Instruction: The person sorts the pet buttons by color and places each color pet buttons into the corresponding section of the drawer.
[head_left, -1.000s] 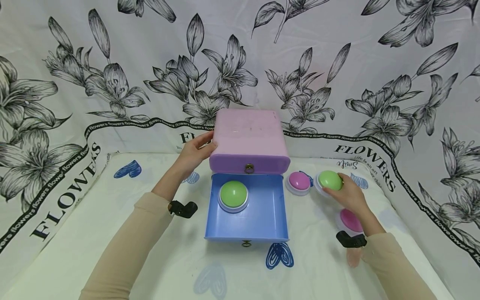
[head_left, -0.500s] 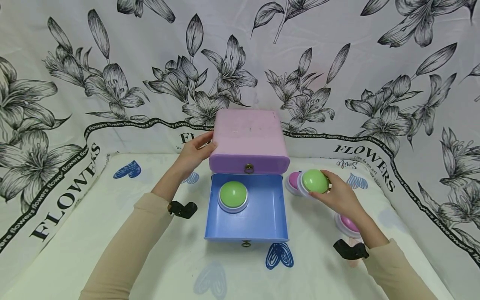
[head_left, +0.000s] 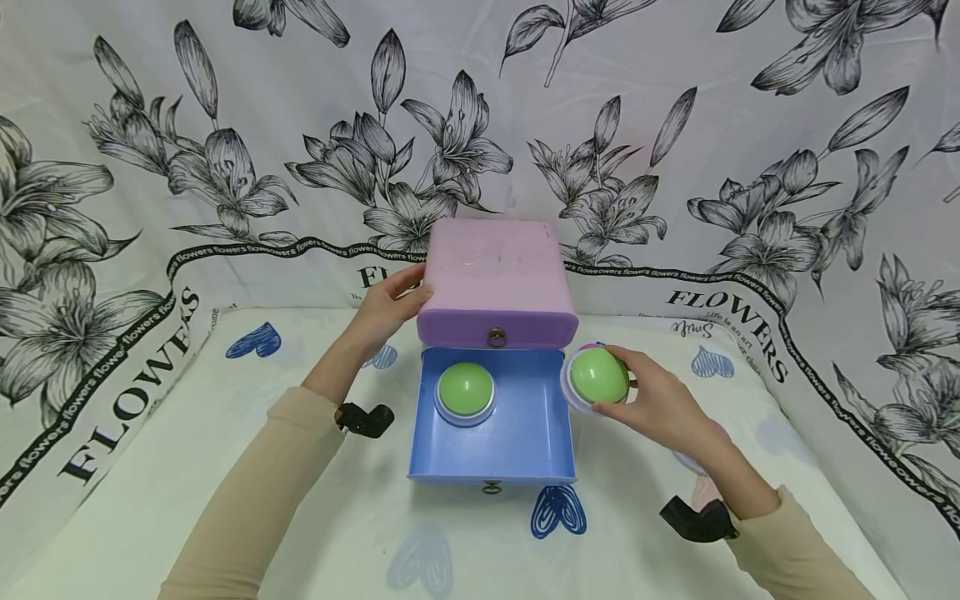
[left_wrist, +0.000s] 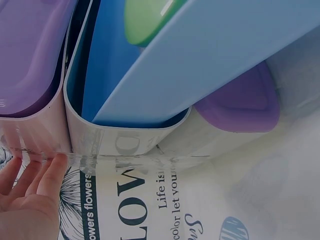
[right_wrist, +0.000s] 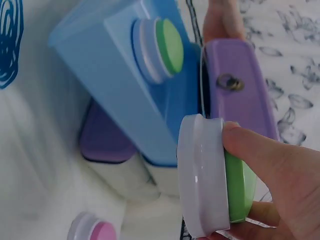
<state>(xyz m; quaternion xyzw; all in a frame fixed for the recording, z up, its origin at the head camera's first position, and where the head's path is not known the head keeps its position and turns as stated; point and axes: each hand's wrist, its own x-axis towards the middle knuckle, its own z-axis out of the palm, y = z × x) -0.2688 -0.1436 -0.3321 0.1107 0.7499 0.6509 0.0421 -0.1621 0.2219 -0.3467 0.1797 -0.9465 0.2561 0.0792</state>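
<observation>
My right hand (head_left: 663, 402) pinches a round push button with a green dome (head_left: 600, 377) and white base between thumb and fingers. It is held up beside the right wall of the pulled-out blue drawer (head_left: 517, 442). A second green-domed button (head_left: 466, 389) sits inside that drawer, toward its back left. My left hand (head_left: 386, 308) rests its fingers against the left side of the small pink drawer cabinet (head_left: 495, 267); in the left wrist view its fingertips (left_wrist: 59, 162) lie nearly straight along the cabinet's side.
Below the blue drawer, a lower purple drawer (left_wrist: 245, 100) shows in the left wrist view. The top purple drawer front (head_left: 457, 327) has a ring pull. A pink-domed button (right_wrist: 102, 231) stands on the white cloth (head_left: 337, 517); another is mostly hidden. Behind hangs a flower-printed cloth (head_left: 480, 50).
My right hand has carried the green-domed button leftward from the right of the cloth to the blue drawer's right edge, covering a pink one. The left hand stays put.
</observation>
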